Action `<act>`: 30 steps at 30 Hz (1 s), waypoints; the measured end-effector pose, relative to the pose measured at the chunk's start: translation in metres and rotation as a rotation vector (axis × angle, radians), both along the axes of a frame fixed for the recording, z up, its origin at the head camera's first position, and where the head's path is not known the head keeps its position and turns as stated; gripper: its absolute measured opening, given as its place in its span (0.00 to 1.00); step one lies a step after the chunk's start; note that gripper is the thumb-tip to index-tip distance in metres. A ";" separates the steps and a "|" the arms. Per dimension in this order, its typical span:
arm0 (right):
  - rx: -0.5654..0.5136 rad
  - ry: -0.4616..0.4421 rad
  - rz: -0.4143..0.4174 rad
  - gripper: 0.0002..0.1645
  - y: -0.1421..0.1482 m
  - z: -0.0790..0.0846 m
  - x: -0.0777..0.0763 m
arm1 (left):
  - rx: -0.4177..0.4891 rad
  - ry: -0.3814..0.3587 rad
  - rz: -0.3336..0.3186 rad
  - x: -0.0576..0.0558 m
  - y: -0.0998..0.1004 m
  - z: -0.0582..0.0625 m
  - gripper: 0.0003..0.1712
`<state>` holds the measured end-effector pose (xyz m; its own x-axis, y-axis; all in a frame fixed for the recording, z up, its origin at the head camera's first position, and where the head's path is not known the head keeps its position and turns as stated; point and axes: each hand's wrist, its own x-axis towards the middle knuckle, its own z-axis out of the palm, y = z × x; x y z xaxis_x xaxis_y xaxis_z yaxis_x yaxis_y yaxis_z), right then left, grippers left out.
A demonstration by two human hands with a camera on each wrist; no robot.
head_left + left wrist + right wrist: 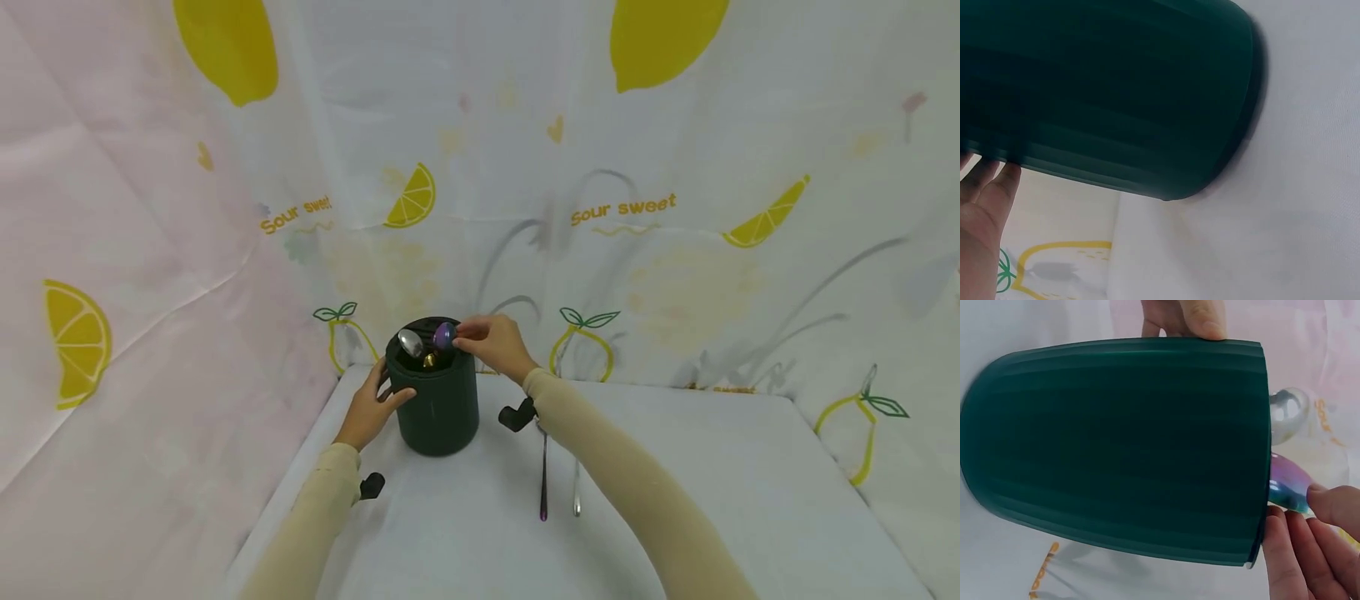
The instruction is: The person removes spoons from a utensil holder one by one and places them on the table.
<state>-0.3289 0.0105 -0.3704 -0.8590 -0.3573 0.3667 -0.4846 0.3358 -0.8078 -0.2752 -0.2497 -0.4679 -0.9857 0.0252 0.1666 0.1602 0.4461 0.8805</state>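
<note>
A dark green ribbed utensil holder (438,414) stands upright on the white table. My left hand (372,410) grips its left side near the rim, thumb toward the front. In the left wrist view, fingertips (1007,172) touch the green wall. My right hand (498,343) is at the right of the rim. It pinches the bowl of a shiny purple-blue spoon (1288,481) between thumb and fingers; the spoon's handle is hidden inside the holder. A silver spoon (410,342) and a smaller gold spoon (430,360) also show at the opening, bowls up.
Right of the holder, a dark purple-tipped utensil handle (543,483) and a silver handle (577,492) lie on the table (712,483), their far ends hidden by the right arm. A lemon-print cloth (495,142) hangs close behind the holder and along the left side.
</note>
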 end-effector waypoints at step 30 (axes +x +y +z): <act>-0.207 -0.183 0.035 0.13 -0.004 -0.007 0.005 | 0.003 0.022 -0.005 -0.002 -0.002 -0.004 0.54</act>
